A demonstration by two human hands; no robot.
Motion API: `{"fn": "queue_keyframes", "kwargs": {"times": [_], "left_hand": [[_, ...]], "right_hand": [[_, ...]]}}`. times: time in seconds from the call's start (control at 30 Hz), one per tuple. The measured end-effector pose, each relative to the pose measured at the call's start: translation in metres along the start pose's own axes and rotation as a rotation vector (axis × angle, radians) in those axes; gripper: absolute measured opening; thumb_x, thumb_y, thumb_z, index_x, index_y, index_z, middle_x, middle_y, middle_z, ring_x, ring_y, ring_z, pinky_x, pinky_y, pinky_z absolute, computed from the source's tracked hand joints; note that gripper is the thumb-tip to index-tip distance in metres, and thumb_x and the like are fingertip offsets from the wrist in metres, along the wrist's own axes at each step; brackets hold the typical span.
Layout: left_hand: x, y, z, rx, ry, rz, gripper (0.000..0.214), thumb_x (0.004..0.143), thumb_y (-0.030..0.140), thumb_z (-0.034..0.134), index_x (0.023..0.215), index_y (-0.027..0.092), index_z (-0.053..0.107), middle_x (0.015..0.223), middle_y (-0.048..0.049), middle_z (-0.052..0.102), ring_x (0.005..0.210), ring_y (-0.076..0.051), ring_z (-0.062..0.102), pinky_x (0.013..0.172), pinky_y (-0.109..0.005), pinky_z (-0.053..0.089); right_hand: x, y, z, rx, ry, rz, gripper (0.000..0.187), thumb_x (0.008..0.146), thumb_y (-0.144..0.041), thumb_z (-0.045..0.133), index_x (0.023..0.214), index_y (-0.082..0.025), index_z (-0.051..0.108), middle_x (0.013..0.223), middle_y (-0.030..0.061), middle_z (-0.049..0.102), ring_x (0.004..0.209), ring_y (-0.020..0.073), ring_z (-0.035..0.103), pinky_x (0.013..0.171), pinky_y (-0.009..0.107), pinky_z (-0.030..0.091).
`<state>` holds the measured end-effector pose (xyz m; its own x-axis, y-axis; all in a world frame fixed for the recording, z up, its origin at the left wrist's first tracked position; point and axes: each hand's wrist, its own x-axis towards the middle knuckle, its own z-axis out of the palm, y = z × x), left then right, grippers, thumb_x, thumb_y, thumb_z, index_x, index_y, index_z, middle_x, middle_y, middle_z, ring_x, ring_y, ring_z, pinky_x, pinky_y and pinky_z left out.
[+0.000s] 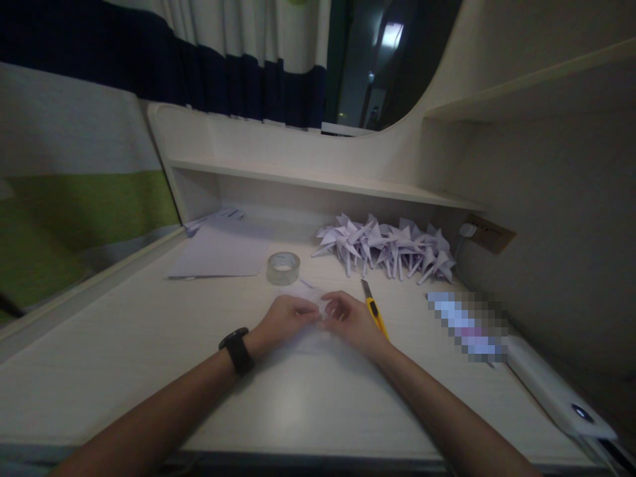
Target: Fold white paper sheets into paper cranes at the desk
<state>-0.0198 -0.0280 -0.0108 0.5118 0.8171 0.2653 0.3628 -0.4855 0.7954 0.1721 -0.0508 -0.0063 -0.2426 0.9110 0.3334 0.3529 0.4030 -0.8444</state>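
Note:
My left hand, with a dark watch on the wrist, is closed in a pinch on a thin piece of white paper. Facing it, my right hand has its fingers curled with the tips meeting the same paper. The fingertips nearly touch, and the pale paper between them is blurred. Just behind the hands stands a roll of clear tape. A yellow utility knife lies close to the right hand, its lower end hidden by that hand.
Several folded white paper pinwheel-like pieces are heaped at the back right. A stack of white paper lies back left. On the right are a phone-like blurred screen and a long white device. A shelf overhangs the desk's rear.

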Motion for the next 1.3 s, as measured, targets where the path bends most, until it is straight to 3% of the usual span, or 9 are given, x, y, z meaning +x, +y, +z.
{"fn": "queue_keyframes", "kwargs": {"times": [0.33,0.6,0.8,1.07,1.17,1.23,1.3], "left_hand": [[0.000,-0.002,0.002,-0.016,-0.016,0.019,0.026,0.082,0.036,0.060,0.086,0.016,0.077,0.075,-0.0030,0.073,0.071,-0.017,0.063,0.064,-0.024,0.042],[-0.002,0.000,0.006,-0.043,0.014,-0.042,0.031,0.079,0.043,0.064,0.082,0.014,0.076,0.067,-0.0039,0.071,0.058,-0.013,0.059,0.056,-0.021,0.040],[-0.001,-0.004,0.006,-0.040,-0.007,0.000,0.035,0.080,0.048,0.063,0.084,0.016,0.077,0.067,-0.0037,0.072,0.058,-0.013,0.059,0.055,-0.021,0.039],[-0.001,0.002,0.004,-0.010,0.021,-0.033,0.033,0.080,0.046,0.062,0.083,0.017,0.077,0.065,-0.0027,0.070,0.058,-0.013,0.058,0.052,-0.020,0.038],[0.000,0.007,-0.003,-0.037,0.018,-0.105,0.032,0.080,0.044,0.060,0.080,0.016,0.076,0.062,-0.0025,0.069,0.051,-0.012,0.055,0.047,-0.020,0.037],[0.001,0.010,-0.010,-0.052,0.084,-0.178,0.030,0.079,0.040,0.058,0.076,0.015,0.075,0.060,-0.0023,0.067,0.047,-0.012,0.054,0.045,-0.021,0.037],[0.002,0.012,-0.018,-0.009,0.232,-0.223,0.030,0.080,0.037,0.055,0.072,0.015,0.074,0.061,-0.0030,0.067,0.050,-0.014,0.057,0.048,-0.022,0.040]], "right_hand": [[0.000,0.001,0.001,-0.036,0.016,-0.033,0.025,0.067,-0.027,0.077,0.088,-0.017,0.068,0.069,-0.0015,0.061,0.059,0.0108,0.053,0.054,0.022,0.041],[0.001,0.000,-0.001,-0.057,0.026,-0.053,0.021,0.069,-0.032,0.076,0.081,-0.016,0.069,0.066,0.0000,0.062,0.058,0.0111,0.052,0.053,0.022,0.040],[0.000,-0.003,-0.001,-0.072,0.017,-0.036,0.014,0.070,-0.028,0.075,0.072,-0.015,0.068,0.064,0.0003,0.063,0.058,0.0114,0.053,0.054,0.022,0.040],[0.000,-0.002,-0.002,-0.082,0.014,-0.056,0.015,0.071,-0.028,0.074,0.079,-0.016,0.070,0.068,0.0013,0.065,0.060,0.0116,0.054,0.054,0.022,0.040],[0.001,-0.003,-0.002,-0.080,0.029,-0.057,0.012,0.071,-0.026,0.073,0.078,-0.016,0.071,0.070,0.0021,0.067,0.061,0.0120,0.055,0.056,0.022,0.042],[0.001,-0.004,-0.002,-0.078,0.022,-0.019,0.010,0.071,-0.025,0.072,0.078,-0.016,0.072,0.070,0.0022,0.067,0.058,0.0115,0.054,0.055,0.022,0.042],[0.000,-0.007,0.000,-0.070,-0.006,0.043,0.011,0.071,-0.025,0.072,0.077,-0.016,0.071,0.069,0.0021,0.068,0.055,0.0109,0.054,0.053,0.022,0.041]]}}
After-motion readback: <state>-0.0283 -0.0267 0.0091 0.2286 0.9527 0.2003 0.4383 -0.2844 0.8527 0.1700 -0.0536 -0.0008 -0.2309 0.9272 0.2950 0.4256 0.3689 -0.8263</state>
